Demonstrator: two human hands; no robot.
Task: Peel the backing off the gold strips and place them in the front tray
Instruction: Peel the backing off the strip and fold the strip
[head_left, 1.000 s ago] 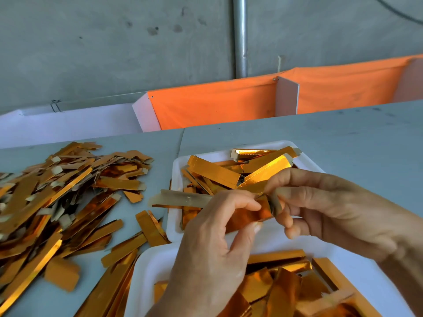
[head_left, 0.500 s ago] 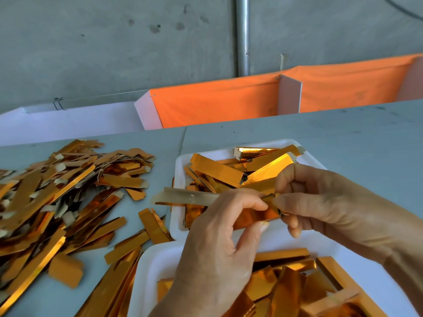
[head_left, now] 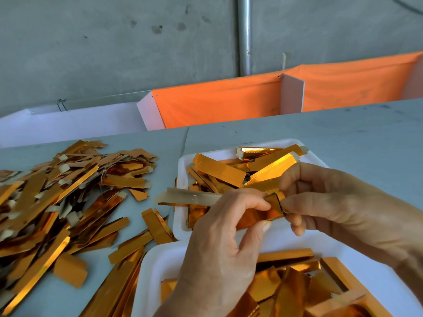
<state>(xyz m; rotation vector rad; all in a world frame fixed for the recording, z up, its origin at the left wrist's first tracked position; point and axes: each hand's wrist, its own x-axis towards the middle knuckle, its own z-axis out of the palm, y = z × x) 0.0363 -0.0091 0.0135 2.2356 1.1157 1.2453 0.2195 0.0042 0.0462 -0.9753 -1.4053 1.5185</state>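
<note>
My left hand [head_left: 219, 245] pinches a gold strip [head_left: 256, 215] between thumb and forefinger. A pale beige backing [head_left: 190, 199] sticks out leftward from that hand, partly split from the gold foil. My right hand [head_left: 332, 204] pinches the strip's right end with its fingertips. Both hands hover between two white trays. The near tray [head_left: 151, 277] at the bottom holds several gold pieces. The far tray [head_left: 183, 165] behind the hands also holds several gold strips.
A big heap of gold strips with beige tabs [head_left: 57, 197] covers the grey table on the left. A few loose strips [head_left: 158, 225] lie between the heap and the trays. Orange cloth bins [head_left: 217, 101] line the table's far edge below a concrete wall.
Both hands keep their pinch on the same strip. My right fingers have shifted slightly along its right end, and the backing end sticks out a bit further left.
</note>
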